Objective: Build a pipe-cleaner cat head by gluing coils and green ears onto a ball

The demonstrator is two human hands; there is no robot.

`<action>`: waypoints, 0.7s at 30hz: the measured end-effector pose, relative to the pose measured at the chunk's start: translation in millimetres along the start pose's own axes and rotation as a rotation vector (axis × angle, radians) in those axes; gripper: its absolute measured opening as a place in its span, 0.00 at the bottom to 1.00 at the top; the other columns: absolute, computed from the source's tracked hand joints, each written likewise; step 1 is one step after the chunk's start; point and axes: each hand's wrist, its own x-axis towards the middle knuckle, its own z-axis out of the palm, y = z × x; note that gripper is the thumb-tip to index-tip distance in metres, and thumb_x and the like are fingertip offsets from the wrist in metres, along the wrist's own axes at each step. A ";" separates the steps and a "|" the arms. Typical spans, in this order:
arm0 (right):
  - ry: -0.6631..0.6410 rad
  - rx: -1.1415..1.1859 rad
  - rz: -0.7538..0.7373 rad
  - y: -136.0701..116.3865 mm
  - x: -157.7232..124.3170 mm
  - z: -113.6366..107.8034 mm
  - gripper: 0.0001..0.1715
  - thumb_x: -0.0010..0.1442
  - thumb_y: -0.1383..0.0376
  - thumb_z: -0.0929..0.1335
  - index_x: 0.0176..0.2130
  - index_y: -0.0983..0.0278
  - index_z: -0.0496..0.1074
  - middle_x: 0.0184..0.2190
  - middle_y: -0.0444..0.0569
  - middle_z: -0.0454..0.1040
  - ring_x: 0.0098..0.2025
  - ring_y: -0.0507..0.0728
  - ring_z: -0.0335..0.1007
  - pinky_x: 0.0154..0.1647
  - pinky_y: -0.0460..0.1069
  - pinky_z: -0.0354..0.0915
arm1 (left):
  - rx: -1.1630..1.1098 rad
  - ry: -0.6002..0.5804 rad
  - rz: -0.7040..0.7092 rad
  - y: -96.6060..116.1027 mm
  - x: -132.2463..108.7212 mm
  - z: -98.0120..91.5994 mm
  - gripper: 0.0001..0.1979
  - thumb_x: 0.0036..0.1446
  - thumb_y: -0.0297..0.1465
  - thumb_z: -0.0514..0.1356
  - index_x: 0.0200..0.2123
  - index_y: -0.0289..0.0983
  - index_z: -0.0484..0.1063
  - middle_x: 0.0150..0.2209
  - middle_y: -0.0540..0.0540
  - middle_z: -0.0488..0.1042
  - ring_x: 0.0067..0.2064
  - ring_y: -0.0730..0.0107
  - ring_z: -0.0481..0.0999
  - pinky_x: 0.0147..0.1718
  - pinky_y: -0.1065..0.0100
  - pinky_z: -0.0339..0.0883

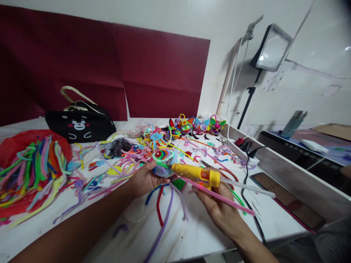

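My left hand point(145, 179) is closed around a multicoloured ball-like craft piece point(163, 160) wound from pipe cleaners. In my right hand point(216, 201) is a yellow hot glue gun point(197, 174), a clear glue stick point(248, 187) poking out of its rear. The gun's nozzle meets or nearly meets the right side of the craft piece; I cannot tell if they touch. A pink pipe cleaner point(222, 198) runs alongside the gun by my right fingers. Below the piece lie a purple pipe cleaner point(164, 226) and a red one point(159, 208).
A red bag point(64, 140) of pipe cleaners and a black bear-faced bag point(82, 126) stand left. Finished-looking animal heads point(201, 126) line the back. Scissors point(205, 164), a power strip point(248, 155), a black cable point(244, 190) and a phone point(287, 201) are right.
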 end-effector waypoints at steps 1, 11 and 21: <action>-0.010 0.005 -0.011 -1.6 1.1 -0.1 0.07 0.67 0.62 0.67 0.45 0.59 0.74 0.40 0.49 0.78 0.42 0.59 0.76 0.43 0.50 0.74 | 0.002 0.000 0.000 -0.2 0.1 -0.1 0.18 0.66 0.36 0.61 0.54 0.32 0.76 0.48 0.36 0.82 0.50 0.54 0.82 0.45 0.62 0.75; -0.001 0.020 0.020 0.1 -0.8 -1.5 0.08 0.67 0.62 0.68 0.47 0.59 0.71 0.39 0.48 0.79 0.43 0.58 0.76 0.44 0.50 0.73 | 0.003 -0.006 0.014 0.7 0.9 4.5 0.18 0.65 0.37 0.63 0.53 0.33 0.78 0.49 0.38 0.83 0.49 0.55 0.83 0.45 0.65 0.77; 0.005 -0.024 0.075 4.6 -5.0 -2.7 0.10 0.67 0.58 0.67 0.47 0.58 0.71 0.41 0.50 0.79 0.44 0.61 0.77 0.45 0.53 0.74 | -0.008 0.005 0.002 0.9 0.0 3.4 0.17 0.66 0.37 0.61 0.52 0.34 0.78 0.49 0.40 0.83 0.50 0.56 0.82 0.45 0.64 0.77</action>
